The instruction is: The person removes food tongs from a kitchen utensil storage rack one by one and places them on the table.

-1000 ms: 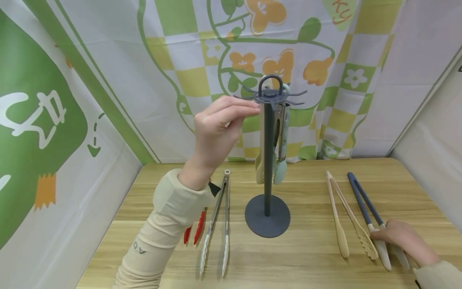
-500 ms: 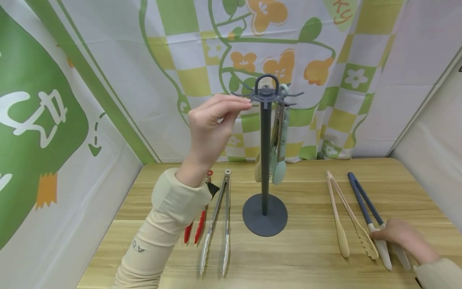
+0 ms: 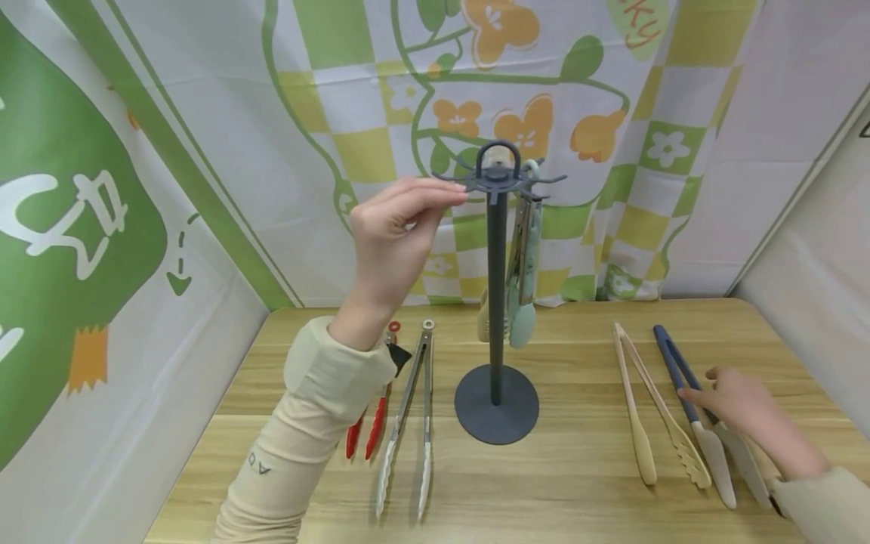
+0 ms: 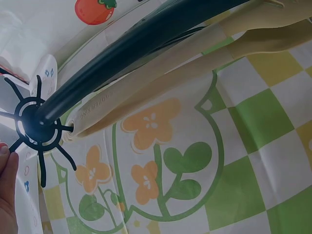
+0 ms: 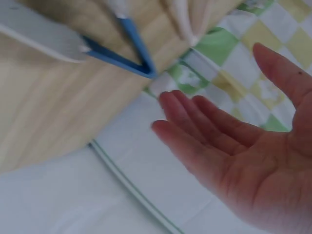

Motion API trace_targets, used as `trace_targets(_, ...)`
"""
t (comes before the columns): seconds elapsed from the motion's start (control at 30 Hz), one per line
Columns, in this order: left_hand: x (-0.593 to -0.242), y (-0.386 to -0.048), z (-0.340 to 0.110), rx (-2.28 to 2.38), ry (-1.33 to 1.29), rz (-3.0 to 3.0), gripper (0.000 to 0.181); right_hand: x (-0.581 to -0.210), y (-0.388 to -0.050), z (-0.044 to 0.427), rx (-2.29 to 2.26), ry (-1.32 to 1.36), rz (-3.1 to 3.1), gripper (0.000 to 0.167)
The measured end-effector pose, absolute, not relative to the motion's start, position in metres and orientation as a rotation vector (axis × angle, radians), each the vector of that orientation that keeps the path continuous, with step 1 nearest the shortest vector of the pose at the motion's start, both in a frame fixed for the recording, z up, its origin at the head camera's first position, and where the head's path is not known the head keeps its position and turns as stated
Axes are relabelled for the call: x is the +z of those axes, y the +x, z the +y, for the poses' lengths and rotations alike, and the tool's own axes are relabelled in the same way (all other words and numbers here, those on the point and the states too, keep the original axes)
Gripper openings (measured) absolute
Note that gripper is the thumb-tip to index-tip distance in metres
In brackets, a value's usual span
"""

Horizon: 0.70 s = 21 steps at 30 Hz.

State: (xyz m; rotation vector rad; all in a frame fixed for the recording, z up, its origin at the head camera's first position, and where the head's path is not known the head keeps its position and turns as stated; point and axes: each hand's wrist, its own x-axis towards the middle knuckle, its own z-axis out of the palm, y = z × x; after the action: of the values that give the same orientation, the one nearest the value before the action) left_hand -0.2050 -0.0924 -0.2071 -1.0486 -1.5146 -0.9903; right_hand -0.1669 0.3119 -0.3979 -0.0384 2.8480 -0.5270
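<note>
Left hand (image 3: 397, 238) pinching the dark rack (image 3: 497, 302) at one hook (image 4: 18, 142); right hand (image 3: 737, 400), fingers loosely extended, over the blue tongs (image 3: 672, 366), contact uncertain. Step, apparently: grasping these, calling for finger closure. Beige tongs (image 3: 633, 412) lie close leftward; bare table (image 3: 571, 453) extends rackward.

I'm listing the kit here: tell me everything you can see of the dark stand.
The stand is dark grey and smooth, perhaps painted metal. A straight pole rises from a flat round base to a ring of slim, radiating hooks, topped by an arched loop. It stands upright on the wood-grain table. Cream tongs and mint tongs hang from it on the far side; the left hand pinches one hook near its tip.
</note>
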Motion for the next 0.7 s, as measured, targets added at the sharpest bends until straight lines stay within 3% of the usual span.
trace_targets(0.7, -0.211, -0.206, -0.092, -1.017, -1.05, -1.502, 0.01, -0.348, -0.188, 0.239, -0.826, -0.3, 3.104, 0.067)
